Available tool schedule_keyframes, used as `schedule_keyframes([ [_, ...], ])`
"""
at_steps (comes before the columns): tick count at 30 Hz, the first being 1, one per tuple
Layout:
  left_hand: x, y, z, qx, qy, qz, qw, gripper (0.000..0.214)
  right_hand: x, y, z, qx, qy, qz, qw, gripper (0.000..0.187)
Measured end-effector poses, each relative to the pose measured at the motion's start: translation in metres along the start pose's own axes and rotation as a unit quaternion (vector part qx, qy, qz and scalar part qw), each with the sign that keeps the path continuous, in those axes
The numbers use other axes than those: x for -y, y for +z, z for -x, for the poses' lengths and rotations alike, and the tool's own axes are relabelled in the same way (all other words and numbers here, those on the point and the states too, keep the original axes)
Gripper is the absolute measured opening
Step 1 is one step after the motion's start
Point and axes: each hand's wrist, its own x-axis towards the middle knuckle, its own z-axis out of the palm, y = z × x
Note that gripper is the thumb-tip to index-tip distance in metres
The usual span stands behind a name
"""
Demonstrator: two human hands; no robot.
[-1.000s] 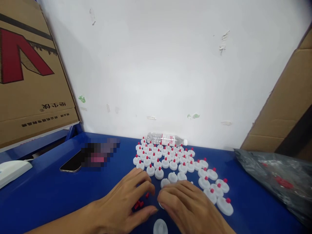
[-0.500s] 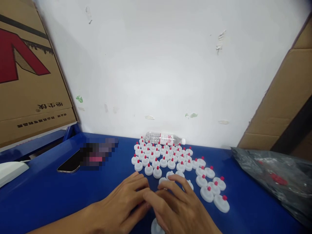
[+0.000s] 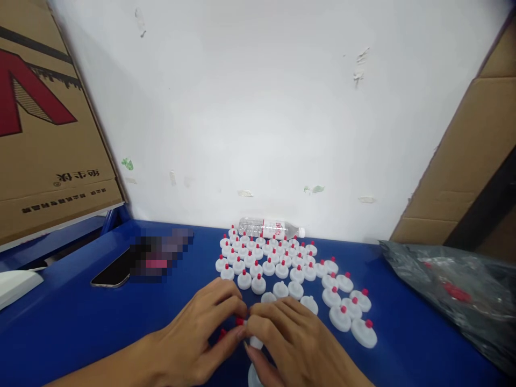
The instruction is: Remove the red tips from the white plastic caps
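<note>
**A:** Position of the small red tip (image 3: 239, 321)?

**B:** Low at center, above the blue table (image 3: 72, 328), in the narrow gap between two bare hands. Nearer hand: the left hand (image 3: 203, 330), pinching the tip between thumb and forefinger.

**A:** And on the other side?

**B:** In the right hand (image 3: 298, 344), fingers curled over the top: a white cap (image 3: 256, 342), partly hidden, apparently gripped.

**A:** Alignment of the pair?

**B:** Tip just left of the right fingertips, long axis running roughly sideways, one end toward the right hand. Seated on the cap's spout or merely close: impossible to tell behind the fingers.

**A:** Close by?

**B:** Loose red tips (image 3: 222, 334) beneath the left palm; a second white cap (image 3: 253, 377) at the bottom edge, under the right hand. Farther out, four bare-spouted caps (image 3: 295, 290), then rows of red-topped caps (image 3: 258, 284) before a clear bottle (image 3: 270, 228) on its side.
</note>
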Motion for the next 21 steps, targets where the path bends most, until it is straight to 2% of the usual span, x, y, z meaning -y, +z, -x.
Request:
schedule_keyframes([
  [5,-0.004,-0.002,-0.001,0.038,0.027,0.021,0.999,0.019,-0.003,-0.001,-0.003,0.007,-0.044,0.025,0.999,0.019],
  [8,-0.01,-0.002,-0.004,0.019,0.001,0.04,0.999,0.034,-0.005,-0.007,-0.003,0.034,-0.059,0.028,0.997,0.017],
  [13,-0.017,0.003,-0.007,0.002,-0.086,0.076,0.993,0.056,-0.002,-0.016,-0.007,0.056,-0.068,0.035,0.996,0.018],
  [17,-0.009,0.004,-0.006,0.015,-0.179,0.213,0.96,0.054,-0.004,-0.023,-0.008,0.032,-0.09,0.071,0.993,0.012],
  [19,-0.001,-0.001,-0.007,-0.005,-0.212,0.287,0.934,0.052,-0.012,-0.03,-0.004,0.009,-0.084,0.079,0.993,0.014],
  [21,0.007,-0.007,-0.009,-0.057,-0.219,0.254,0.941,0.05,-0.022,-0.038,0.001,0.006,-0.039,0.076,0.996,0.02],
])
